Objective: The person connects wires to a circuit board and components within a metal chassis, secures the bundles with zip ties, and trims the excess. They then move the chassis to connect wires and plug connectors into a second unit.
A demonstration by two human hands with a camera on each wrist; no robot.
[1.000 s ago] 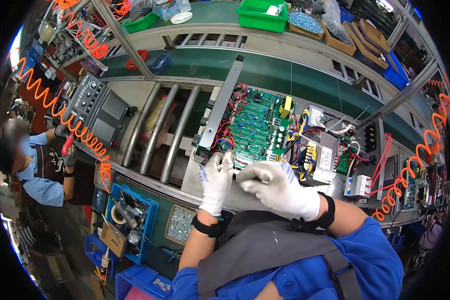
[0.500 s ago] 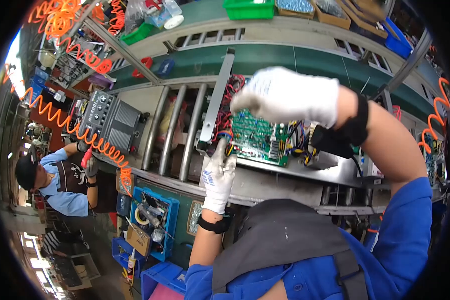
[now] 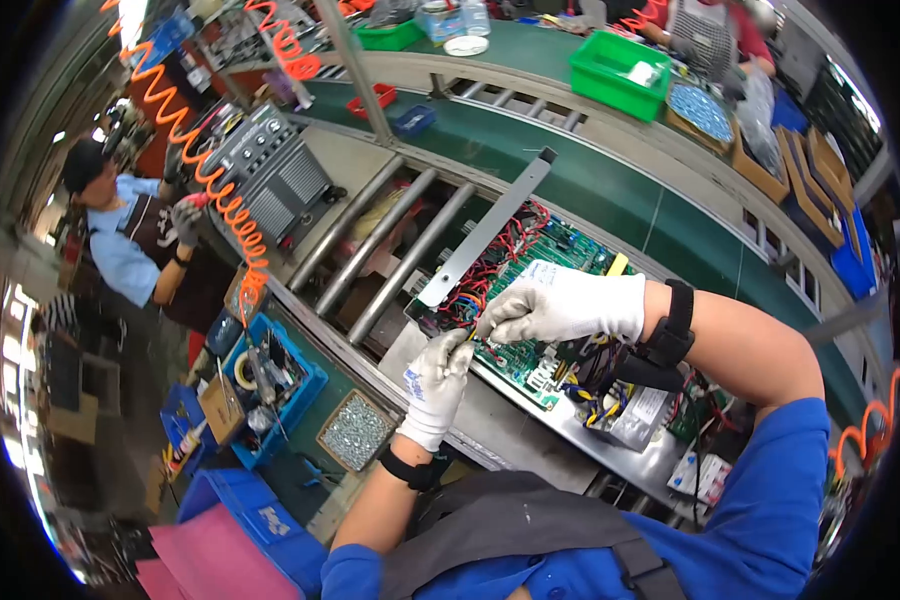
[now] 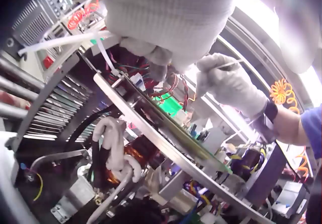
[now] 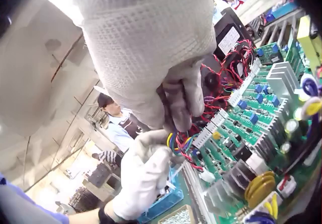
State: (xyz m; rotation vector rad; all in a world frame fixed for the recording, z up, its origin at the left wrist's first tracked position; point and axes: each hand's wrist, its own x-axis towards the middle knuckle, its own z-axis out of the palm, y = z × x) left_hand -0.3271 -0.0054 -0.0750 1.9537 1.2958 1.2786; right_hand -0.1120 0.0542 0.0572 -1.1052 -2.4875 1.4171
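Observation:
My gloved left hand (image 3: 436,385) is at the front left corner of the green circuit board (image 3: 530,365), its fingertips beside coloured wires (image 5: 183,146). A white cable tie (image 4: 65,42) sticks out from under its curled fingers in the left wrist view. Right across from it, my gloved right hand (image 3: 575,305) reaches over the board with fingers bent down to the same wires, close to the left fingertips. A thin white strip (image 4: 231,63), like a cable tie, shows at the right fingers. The gloves hide the pinch points. A grey metal bar (image 3: 490,225) slants along the board's left side.
Steel rollers (image 3: 410,265) lie left of the open chassis, with a grey finished machine (image 3: 270,175) beyond them. A blue tool bin (image 3: 270,390) and a tray of screws (image 3: 357,428) stand at front left. Another person (image 3: 130,220) works at far left.
My right hand swung up over the board, then came back down beside the left hand at the wires. The left hand stayed near the board's corner. The head view has turned.

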